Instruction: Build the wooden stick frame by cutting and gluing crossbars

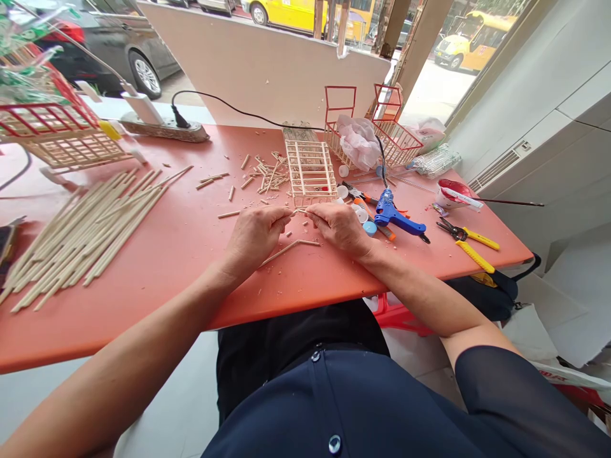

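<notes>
Near the table's front edge, my left hand (258, 234) pinches one end of a short wooden stick (300, 210). The other end is between the fingers of my right hand (340, 226). Just beyond my fingertips stands a small frame of thin sticks (311, 168). A bent or broken stick (289, 251) lies on the table below my hands. Short cut pieces (270, 175) are scattered left of the frame, and a blue glue gun (397, 216) rests to the right of my right hand.
Long sticks (86, 235) lie at the left of the orange table (191, 286). Yellow-handled pliers (470, 245) and a cup (451, 194) are at the right. Red-edged baskets (398, 143) and a power strip (191, 131) stand at the back.
</notes>
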`<action>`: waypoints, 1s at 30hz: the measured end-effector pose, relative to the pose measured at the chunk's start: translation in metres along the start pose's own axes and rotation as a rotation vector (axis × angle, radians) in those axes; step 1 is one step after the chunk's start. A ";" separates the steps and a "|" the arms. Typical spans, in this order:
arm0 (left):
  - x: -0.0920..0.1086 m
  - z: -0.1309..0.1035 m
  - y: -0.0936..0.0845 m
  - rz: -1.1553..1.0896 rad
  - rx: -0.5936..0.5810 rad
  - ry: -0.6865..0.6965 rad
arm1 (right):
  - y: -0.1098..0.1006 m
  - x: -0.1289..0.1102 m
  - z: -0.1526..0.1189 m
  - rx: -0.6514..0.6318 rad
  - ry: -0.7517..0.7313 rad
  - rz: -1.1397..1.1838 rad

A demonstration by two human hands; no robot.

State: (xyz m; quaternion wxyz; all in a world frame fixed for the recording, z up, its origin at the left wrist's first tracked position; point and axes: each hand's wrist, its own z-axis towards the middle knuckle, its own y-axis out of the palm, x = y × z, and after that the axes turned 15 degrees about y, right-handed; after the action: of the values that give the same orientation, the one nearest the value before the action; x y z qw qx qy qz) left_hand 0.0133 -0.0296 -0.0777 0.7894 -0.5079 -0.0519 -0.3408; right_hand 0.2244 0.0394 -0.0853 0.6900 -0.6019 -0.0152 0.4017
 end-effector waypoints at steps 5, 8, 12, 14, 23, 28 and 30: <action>0.000 -0.001 0.001 0.010 -0.017 -0.008 | 0.000 0.000 -0.001 -0.003 -0.012 -0.039; 0.000 -0.001 0.001 0.009 -0.017 -0.004 | 0.000 0.000 -0.002 -0.006 -0.013 -0.037; 0.000 -0.002 0.002 0.020 -0.012 0.006 | 0.001 0.001 -0.002 0.003 -0.017 -0.037; -0.001 -0.002 0.002 0.027 -0.012 0.010 | 0.001 0.002 -0.002 0.010 -0.021 -0.045; -0.002 -0.003 0.003 0.049 0.002 0.043 | 0.000 0.000 -0.003 0.009 -0.025 -0.048; -0.001 -0.003 0.004 0.072 -0.011 0.035 | -0.001 -0.001 -0.003 0.007 -0.025 -0.049; -0.001 -0.003 0.003 0.074 -0.009 0.033 | -0.001 -0.001 -0.003 0.008 -0.027 -0.050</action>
State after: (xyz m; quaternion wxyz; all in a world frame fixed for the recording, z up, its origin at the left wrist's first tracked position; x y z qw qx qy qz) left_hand 0.0139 -0.0309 -0.0821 0.7999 -0.5074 -0.0185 -0.3198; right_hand 0.2259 0.0359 -0.0848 0.7020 -0.5930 -0.0379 0.3925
